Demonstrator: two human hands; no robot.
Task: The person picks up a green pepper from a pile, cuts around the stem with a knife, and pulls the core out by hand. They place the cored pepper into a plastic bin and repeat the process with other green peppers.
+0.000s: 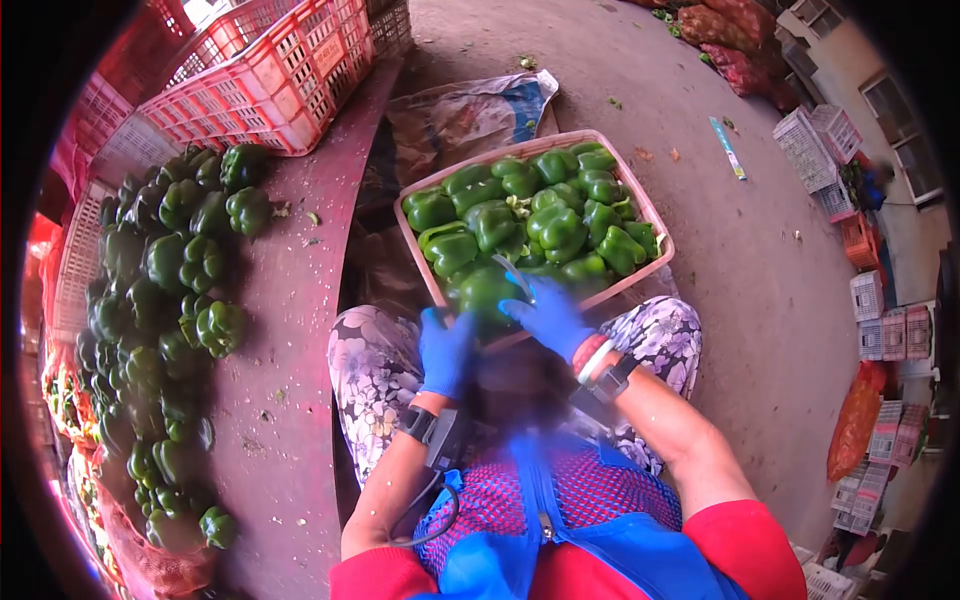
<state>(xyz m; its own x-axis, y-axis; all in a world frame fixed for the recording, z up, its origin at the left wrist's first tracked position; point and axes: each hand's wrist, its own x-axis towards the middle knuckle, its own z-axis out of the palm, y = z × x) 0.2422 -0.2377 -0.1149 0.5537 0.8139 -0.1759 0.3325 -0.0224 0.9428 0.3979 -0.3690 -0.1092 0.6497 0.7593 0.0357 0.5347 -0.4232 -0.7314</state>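
Mid-frame, the right hand (550, 320) pinched a tool (514, 272), the left hand (446, 352) too blurred to read, beside peppers (556, 232) seemingly crated for reach.

A dull brownish floor (740, 300) stretches toward a pale wall (847, 62) with windows (886, 108) at right.

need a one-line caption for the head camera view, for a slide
Left hand and right hand, both blue-gloved, at a crate of green peppers, with a pepper heap off to the left.
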